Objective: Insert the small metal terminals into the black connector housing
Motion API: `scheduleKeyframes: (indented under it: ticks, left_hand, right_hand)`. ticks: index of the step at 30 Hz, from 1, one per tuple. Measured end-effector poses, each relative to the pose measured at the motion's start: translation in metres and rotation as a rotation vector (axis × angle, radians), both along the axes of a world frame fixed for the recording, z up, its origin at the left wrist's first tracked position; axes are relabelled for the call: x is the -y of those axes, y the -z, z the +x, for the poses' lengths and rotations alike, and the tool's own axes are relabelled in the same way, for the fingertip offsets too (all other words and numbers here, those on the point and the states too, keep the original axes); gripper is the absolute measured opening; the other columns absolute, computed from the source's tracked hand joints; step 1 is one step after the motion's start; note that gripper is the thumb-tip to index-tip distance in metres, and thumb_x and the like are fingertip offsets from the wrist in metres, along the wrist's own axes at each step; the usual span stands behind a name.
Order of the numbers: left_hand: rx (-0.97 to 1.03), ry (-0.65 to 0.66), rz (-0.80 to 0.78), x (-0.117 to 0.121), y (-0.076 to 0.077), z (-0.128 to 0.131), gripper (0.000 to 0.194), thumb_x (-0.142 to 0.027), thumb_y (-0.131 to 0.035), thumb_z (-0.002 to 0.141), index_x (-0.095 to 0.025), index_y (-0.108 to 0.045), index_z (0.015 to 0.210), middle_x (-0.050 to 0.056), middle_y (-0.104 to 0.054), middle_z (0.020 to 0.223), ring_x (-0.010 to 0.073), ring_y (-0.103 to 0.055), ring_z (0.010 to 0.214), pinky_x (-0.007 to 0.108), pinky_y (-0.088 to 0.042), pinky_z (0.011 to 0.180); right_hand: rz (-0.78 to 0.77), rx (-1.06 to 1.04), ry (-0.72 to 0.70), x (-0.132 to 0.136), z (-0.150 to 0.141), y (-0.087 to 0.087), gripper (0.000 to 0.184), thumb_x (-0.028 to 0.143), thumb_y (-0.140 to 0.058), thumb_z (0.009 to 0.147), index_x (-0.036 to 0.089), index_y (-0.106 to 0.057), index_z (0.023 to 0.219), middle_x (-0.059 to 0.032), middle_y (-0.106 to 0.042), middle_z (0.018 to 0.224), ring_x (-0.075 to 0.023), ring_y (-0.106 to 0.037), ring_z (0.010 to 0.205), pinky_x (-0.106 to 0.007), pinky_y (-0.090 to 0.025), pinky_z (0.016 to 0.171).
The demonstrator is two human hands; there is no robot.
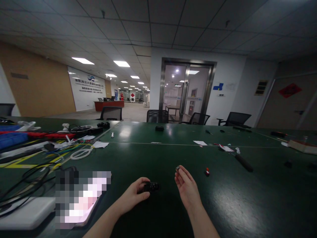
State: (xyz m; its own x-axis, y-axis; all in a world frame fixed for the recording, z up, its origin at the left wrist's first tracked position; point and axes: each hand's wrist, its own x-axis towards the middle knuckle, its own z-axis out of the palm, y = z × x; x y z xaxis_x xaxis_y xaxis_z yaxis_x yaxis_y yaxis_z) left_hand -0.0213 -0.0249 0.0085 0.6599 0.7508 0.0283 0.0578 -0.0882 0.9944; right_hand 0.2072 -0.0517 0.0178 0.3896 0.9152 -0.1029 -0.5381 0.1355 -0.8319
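Note:
My left hand is closed around one end of a small black box-shaped device, low over the green table. Fingers and thumb lie on either side of the device, whose right end sticks out toward the middle. To the right, my right hand is raised with its palm turned inward. Between its fingertips it pinches a small grey metallic piece, too small to name. A small red and white object lies on the table just right of that hand.
Left of my arm are a phone-like slab with a blurred screen, a white box, black cables and a coiled white cable. A black-handled tool lies at right. Another black object sits farther back.

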Motion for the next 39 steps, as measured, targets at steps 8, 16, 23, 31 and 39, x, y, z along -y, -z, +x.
scheduleKeyframes:
  ticks: [8,16,23,31,39]
  left_hand:
    - [-0.012,0.003,0.0,-0.001,0.0,-0.001,0.041,-0.031,-0.062,0.076,-0.021,-0.044,0.111,0.005,-0.061,0.105,0.0225,-0.054,0.1,0.035,-0.037,0.086]
    - [-0.015,-0.022,0.025,-0.003,0.007,0.0,0.04,-0.028,-0.061,0.076,-0.021,-0.043,0.111,0.005,-0.061,0.103,0.0222,-0.055,0.098,0.034,-0.038,0.083]
    - [-0.022,-0.023,0.026,0.0,0.001,0.001,0.041,-0.027,-0.061,0.075,-0.02,-0.043,0.112,0.005,-0.061,0.103,0.0223,-0.055,0.098,0.034,-0.038,0.084]
    - [-0.005,-0.018,0.018,-0.001,0.003,0.002,0.04,-0.024,-0.061,0.075,-0.019,-0.043,0.111,0.004,-0.062,0.099,0.0208,-0.056,0.093,0.031,-0.039,0.078]
    - [0.01,-0.025,0.03,0.0,0.002,0.003,0.038,-0.022,-0.061,0.074,-0.019,-0.045,0.108,0.003,-0.061,0.093,0.0187,-0.055,0.088,0.029,-0.04,0.074]
  right_hand:
    - [-0.016,0.012,-0.021,0.001,-0.003,-0.003,0.034,0.034,-0.073,0.06,0.026,-0.062,0.092,0.0005,-0.069,0.089,-0.0161,-0.064,0.082,-0.027,-0.052,0.071]
    - [-0.047,-0.002,-0.075,0.001,-0.004,-0.001,0.035,0.034,-0.074,0.059,0.023,-0.065,0.091,-0.0006,-0.067,0.095,-0.014,-0.061,0.082,-0.022,-0.049,0.066]
    - [-0.043,0.161,-0.112,0.002,-0.009,0.001,0.038,0.038,-0.071,0.061,0.026,-0.063,0.096,-0.0019,-0.063,0.103,-0.0194,-0.057,0.092,-0.028,-0.047,0.069]
    - [-0.018,0.468,-0.264,0.015,-0.027,-0.014,0.042,0.04,-0.066,0.065,0.021,-0.06,0.102,-0.0057,-0.063,0.105,-0.0239,-0.053,0.102,-0.037,-0.041,0.086]
    - [0.024,0.876,-0.422,0.021,-0.042,-0.017,0.023,0.031,-0.06,0.07,0.022,-0.064,0.091,-0.0035,-0.06,0.102,-0.0225,-0.054,0.096,-0.036,-0.039,0.084]
